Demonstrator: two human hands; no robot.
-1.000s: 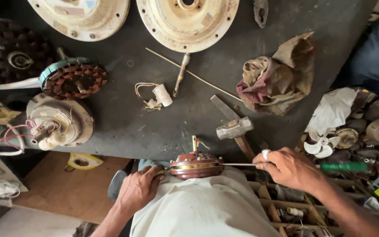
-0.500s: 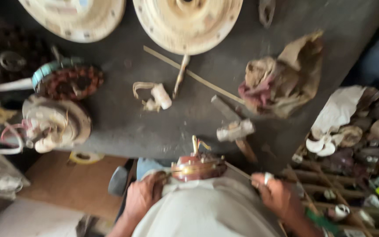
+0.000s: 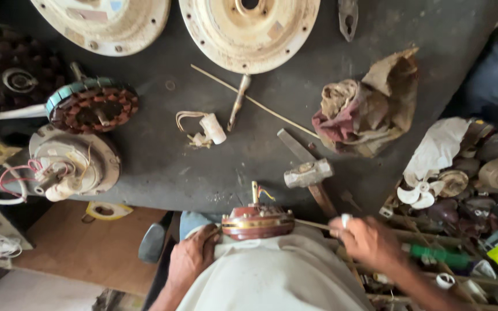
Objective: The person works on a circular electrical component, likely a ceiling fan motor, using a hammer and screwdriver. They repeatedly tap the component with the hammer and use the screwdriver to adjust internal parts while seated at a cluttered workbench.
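A round copper-wound motor stator (image 3: 257, 222) with a short shaft sticking up rests against my body at the edge of the dark workbench (image 3: 203, 167). My left hand (image 3: 192, 259) presses against its left side. My right hand (image 3: 367, 241) grips a thin stick (image 3: 312, 225) whose tip reaches the stator's right side; a green-handled tool (image 3: 440, 255) lies just right of that hand.
A hammer (image 3: 309, 175) lies on the bench in front of the stator, with a crumpled rag (image 3: 367, 109), a white capacitor with wires (image 3: 210, 128), a screwdriver (image 3: 238, 101) and a long thin rod (image 3: 255, 102) behind. Two cream fan covers (image 3: 249, 29) sit at the back. Wound rotors (image 3: 90, 106) lie at left, a parts crate (image 3: 462, 184) at right.
My right hand dipped down to the right and blurred, then came back up to the stator's right side with the stick. The view tilted and steadied; my left hand stayed on the stator.
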